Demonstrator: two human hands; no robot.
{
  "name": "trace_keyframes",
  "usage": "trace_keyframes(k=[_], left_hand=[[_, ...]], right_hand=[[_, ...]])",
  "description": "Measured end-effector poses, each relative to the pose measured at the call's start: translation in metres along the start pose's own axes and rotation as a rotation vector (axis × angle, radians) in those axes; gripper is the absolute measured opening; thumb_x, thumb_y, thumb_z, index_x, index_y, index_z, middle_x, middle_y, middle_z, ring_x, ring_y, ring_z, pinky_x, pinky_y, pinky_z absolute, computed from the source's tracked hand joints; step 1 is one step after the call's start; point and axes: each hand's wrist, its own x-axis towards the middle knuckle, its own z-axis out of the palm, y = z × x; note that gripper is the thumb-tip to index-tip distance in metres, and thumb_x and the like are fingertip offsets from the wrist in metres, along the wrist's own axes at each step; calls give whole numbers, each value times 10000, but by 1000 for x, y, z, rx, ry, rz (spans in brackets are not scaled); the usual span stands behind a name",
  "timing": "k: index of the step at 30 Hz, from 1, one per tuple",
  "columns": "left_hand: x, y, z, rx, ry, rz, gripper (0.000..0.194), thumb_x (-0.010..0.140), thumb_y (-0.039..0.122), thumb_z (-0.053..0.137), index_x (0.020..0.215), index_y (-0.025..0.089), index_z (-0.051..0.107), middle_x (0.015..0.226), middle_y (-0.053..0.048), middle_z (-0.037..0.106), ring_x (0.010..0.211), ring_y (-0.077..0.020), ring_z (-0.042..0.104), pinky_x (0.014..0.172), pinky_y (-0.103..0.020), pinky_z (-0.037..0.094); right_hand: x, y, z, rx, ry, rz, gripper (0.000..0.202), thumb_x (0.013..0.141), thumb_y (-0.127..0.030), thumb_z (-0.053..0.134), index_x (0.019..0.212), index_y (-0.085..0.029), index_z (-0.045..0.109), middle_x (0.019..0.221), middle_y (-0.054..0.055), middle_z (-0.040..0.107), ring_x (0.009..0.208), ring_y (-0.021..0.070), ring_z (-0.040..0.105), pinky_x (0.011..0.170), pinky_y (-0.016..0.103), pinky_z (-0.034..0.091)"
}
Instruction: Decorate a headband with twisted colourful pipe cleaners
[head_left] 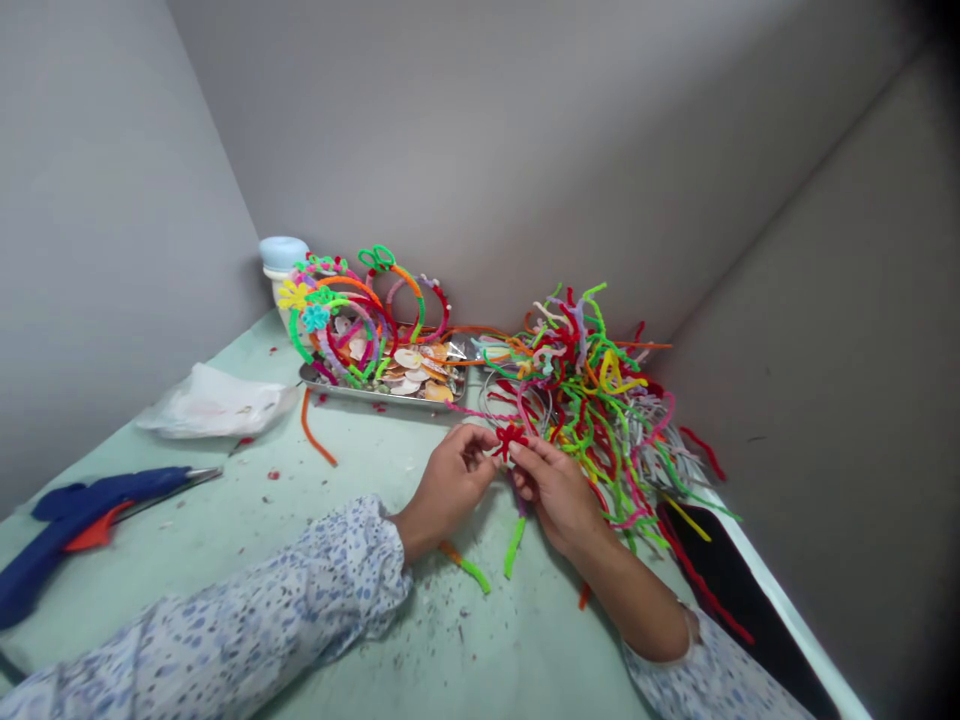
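Note:
Between my two hands is a red pipe-cleaner flower (510, 438) with looped petals, pinched from both sides. My left hand (453, 478) closes thumb and fingers on its left edge. My right hand (556, 490) grips its right side, the fingers bent beneath. Below the hands, a band wrapped in pipe cleaner shows a green end (514, 548) and another orange-and-green end (466, 566); whether they belong to what I hold is hidden by the hands. A large tangle of coloured pipe cleaners (600, 400) lies just beyond my right hand.
A metal tray (375, 396) holds shells, with several pipe-cleaner headbands (352, 310) standing in it. Behind is a jar with a pale blue lid (283, 252). At left lie a blue-handled glue gun or tool (97, 500) and a plastic bag (217, 402). A black flat object (742, 590) lies along the right edge.

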Motion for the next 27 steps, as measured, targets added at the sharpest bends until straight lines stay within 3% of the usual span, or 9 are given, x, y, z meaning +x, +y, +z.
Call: trace_keyframes(k=[11,18,22,27], left_hand=[[-1,2,3,14,-22,-11,127,758,227,603,866,161,591,774,-11,615,669,-115,543,635,-231,437],[-1,4,1,-118,-20,-57,180,736,218,621,899,161,569,790,-9,594,672,-109,539,632,-223,427],[2,5,0,-268,-64,-150,190,767,241,581,940,164,561,791,-9,603,633,-106,549,573,-217,403],[6,3,1,-203,-91,-144,126,738,249,619,797,138,608,696,0,597,593,-103,515,562,-221,379]], right_hand=[[-1,-3,3,56,0,9,175,736,-310,664,760,-155,587,528,-32,548,424,50,403,396,165,266],[-1,-4,2,47,10,14,163,732,-310,658,774,-170,586,534,-35,550,435,65,407,406,175,271],[-1,-2,-2,-42,-10,-31,168,748,-337,639,782,-179,591,554,-35,552,439,73,417,413,190,283],[-3,-1,-1,-269,19,-107,187,786,-361,593,851,-188,619,547,-39,536,435,87,427,410,208,316]])
